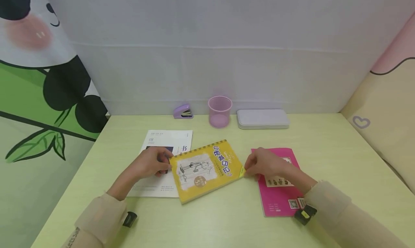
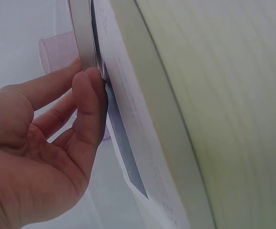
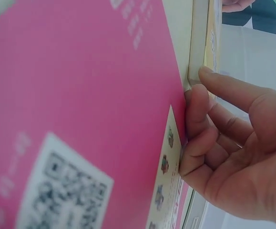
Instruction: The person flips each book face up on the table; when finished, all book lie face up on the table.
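A yellow book (image 1: 207, 170) with a cartoon figure on its cover lies slanted in the middle, between my two hands. My left hand (image 1: 151, 162) pinches its left corner, over the white book (image 1: 152, 189), which the yellow one partly covers. The left wrist view has thumb and fingers at the yellow book's edge (image 2: 82, 36). At the opposite corner, my right hand (image 1: 267, 163) pinches the yellow book between thumb and fingers. Beneath that hand lies a pink book (image 1: 275, 203); its QR code (image 3: 64, 183) shows large in the right wrist view.
Along the back of the pale table (image 1: 207, 226) stand a purple stapler (image 1: 183, 112), a translucent pink cup (image 1: 219, 113) and a flat light-coloured case (image 1: 263, 119). A white cloth (image 1: 207, 68) hangs behind them. Patterned panels flank both sides.
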A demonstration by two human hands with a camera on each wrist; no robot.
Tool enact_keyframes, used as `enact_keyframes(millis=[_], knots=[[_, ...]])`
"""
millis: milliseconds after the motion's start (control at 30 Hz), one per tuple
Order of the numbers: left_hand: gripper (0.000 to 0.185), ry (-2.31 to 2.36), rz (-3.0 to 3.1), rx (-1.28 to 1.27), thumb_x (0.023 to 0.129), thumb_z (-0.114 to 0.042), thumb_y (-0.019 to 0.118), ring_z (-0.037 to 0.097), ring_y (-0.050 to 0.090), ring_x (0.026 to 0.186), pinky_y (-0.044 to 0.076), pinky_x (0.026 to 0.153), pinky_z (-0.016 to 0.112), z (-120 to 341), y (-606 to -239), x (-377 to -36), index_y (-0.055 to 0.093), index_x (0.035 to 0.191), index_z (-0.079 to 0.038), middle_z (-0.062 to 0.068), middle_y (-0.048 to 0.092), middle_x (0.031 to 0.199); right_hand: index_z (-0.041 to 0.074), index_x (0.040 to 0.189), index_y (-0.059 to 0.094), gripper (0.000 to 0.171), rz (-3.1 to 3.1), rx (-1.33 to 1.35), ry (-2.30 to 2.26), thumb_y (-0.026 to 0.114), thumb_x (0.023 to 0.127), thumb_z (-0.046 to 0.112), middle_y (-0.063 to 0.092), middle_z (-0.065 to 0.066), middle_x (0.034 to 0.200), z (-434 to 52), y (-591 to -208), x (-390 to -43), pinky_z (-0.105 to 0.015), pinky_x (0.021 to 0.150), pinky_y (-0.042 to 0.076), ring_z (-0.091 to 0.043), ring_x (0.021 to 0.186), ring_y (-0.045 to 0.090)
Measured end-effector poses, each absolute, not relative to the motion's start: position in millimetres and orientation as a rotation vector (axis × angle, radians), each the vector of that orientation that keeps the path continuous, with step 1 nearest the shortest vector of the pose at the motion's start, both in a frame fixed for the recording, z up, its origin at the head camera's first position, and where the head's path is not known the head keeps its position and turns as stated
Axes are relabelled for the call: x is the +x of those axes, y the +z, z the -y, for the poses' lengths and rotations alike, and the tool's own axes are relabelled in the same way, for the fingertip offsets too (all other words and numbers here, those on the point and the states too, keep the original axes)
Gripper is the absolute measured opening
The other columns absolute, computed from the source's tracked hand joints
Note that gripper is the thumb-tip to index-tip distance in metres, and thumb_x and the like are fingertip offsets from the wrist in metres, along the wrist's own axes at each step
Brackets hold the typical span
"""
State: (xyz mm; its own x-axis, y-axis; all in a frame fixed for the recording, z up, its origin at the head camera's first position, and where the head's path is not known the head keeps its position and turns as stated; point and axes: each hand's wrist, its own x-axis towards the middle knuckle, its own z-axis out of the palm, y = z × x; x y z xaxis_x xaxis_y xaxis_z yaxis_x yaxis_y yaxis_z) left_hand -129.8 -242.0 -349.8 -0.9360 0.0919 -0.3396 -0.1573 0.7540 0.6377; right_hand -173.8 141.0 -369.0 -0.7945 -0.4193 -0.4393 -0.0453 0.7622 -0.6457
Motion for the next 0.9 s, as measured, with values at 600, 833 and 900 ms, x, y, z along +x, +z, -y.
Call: enact_keyframes(millis=[600,833,900], knots=[[0.022,0.993,-2.58,-0.061,0.093,-0.006,0.076,0.018,0.062,0.071,0.057,0.062,0.032,250,-348,-120,0.072,0.115,-0.004,0.009,0.063,0.09,0.009,0.09,0.079,0.01,-2.328,-0.319,-0.873,0.081,0.093,0.018,0.069,-0.005,0.07,-141,-366,-190,-0.025,0.059,0.05,-0.015,0.061,0.062],[0.021,1.0,-2.567,-0.077,0.094,-0.006,0.076,0.019,0.061,0.073,0.056,0.063,0.032,250,-348,-118,0.072,0.114,-0.006,0.009,0.063,0.091,0.008,0.088,0.078,0.012,-2.334,-0.29,-0.886,0.081,0.093,0.019,0.067,-0.005,0.069,-139,-368,-193,-0.024,0.057,0.052,-0.015,0.061,0.062],[0.02,1.002,-2.567,-0.074,0.094,-0.006,0.075,0.019,0.061,0.073,0.056,0.062,0.032,251,-349,-117,0.072,0.113,-0.006,0.009,0.062,0.09,0.008,0.087,0.077,0.012,-2.335,-0.291,-0.892,0.081,0.094,0.018,0.067,-0.004,0.07,-139,-369,-193,-0.024,0.057,0.053,-0.014,0.06,0.062]])
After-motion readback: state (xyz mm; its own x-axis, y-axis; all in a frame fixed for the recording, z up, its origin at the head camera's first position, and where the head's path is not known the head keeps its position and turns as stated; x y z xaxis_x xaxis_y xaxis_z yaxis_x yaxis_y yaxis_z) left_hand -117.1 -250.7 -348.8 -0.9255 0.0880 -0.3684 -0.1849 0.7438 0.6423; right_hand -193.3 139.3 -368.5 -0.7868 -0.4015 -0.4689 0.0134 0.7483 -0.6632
